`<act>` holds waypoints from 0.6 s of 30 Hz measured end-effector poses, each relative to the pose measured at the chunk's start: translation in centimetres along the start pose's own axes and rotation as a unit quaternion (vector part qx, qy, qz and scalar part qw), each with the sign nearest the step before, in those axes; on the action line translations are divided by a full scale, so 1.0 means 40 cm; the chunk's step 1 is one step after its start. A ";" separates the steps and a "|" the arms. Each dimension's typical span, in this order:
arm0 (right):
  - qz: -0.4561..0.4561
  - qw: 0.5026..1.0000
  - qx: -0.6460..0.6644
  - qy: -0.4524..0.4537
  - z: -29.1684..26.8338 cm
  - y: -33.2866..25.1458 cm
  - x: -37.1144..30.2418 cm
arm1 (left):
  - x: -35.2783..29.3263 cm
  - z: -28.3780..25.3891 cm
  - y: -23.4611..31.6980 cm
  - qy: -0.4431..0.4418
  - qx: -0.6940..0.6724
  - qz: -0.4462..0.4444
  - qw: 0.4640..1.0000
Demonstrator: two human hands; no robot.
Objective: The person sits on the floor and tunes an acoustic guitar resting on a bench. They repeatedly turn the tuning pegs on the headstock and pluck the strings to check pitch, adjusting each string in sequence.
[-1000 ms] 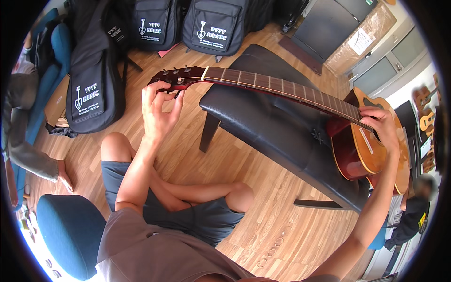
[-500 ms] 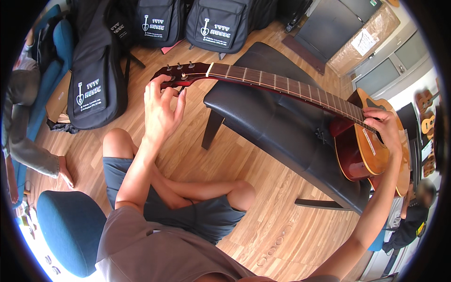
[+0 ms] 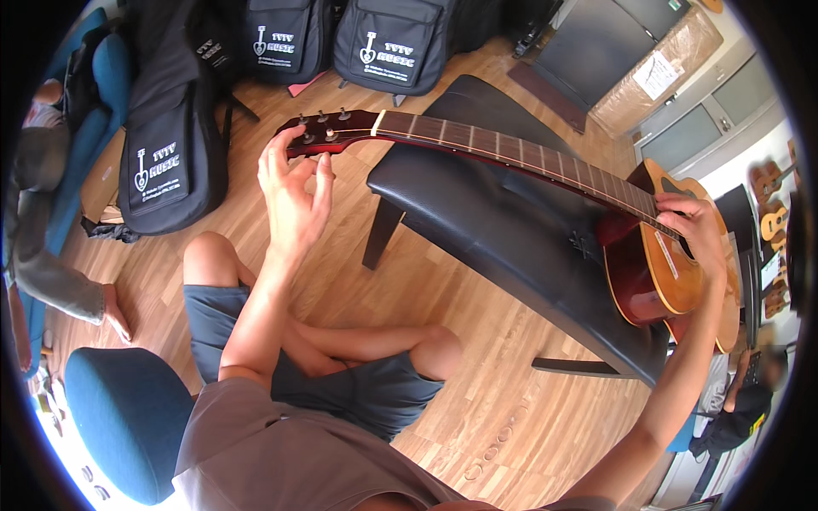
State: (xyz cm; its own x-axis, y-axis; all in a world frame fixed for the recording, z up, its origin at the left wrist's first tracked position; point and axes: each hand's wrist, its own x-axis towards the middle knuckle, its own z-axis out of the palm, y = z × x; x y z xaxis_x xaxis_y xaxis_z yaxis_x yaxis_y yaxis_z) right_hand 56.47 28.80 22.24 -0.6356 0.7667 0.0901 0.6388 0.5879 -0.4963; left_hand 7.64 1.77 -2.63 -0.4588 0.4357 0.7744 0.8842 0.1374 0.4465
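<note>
An acoustic guitar (image 3: 660, 277) with a red-brown neck and light top lies across a black padded bench (image 3: 511, 226), its headstock (image 3: 336, 132) pointing left past the bench edge. At the headstock, my left hand (image 3: 294, 196) has its fingertips on the far-left end by the tuning pegs (image 3: 322, 117); its thumb stands apart below the near edge. My right hand (image 3: 694, 226) bends over the strings where the fretboard (image 3: 545, 162) meets the body, thumb and fingers close together. What lies between those fingertips is too small to tell. A thin string line runs along the fretboard.
Black guitar bags (image 3: 158, 170) stand at the left and back. A blue chair (image 3: 128, 422) is at my left, and another person's bare foot (image 3: 115, 315) rests beyond it. A wrapped flat carton (image 3: 656, 72) leans at the back right; small ukuleles (image 3: 773, 223) hang on the right.
My left hand's fingers have shifted: the thumb and index finger, formerly around a peg at the near edge, are now further apart. My right hand stays at the strings.
</note>
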 end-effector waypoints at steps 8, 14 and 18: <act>0.009 1.000 0.026 -0.001 -0.003 -0.012 0.003 | -0.023 0.040 -0.034 -0.001 -0.119 -0.087 0.989; 0.032 0.999 -0.006 0.012 -0.004 -0.015 0.002 | -0.020 0.033 -0.017 -0.018 -0.055 -0.048 0.997; 0.029 0.998 0.053 -0.005 -0.010 -0.012 -0.005 | -0.027 0.047 -0.046 -0.013 -0.044 -0.051 0.998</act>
State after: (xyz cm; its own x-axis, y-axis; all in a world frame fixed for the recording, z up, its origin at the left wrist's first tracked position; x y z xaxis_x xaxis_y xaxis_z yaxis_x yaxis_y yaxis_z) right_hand 56.47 28.47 22.80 -0.6038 0.7955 0.0511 0.6249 0.5122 -0.5893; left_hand 6.68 2.71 -5.12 -0.5419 0.4463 0.7122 0.8218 0.1039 0.5602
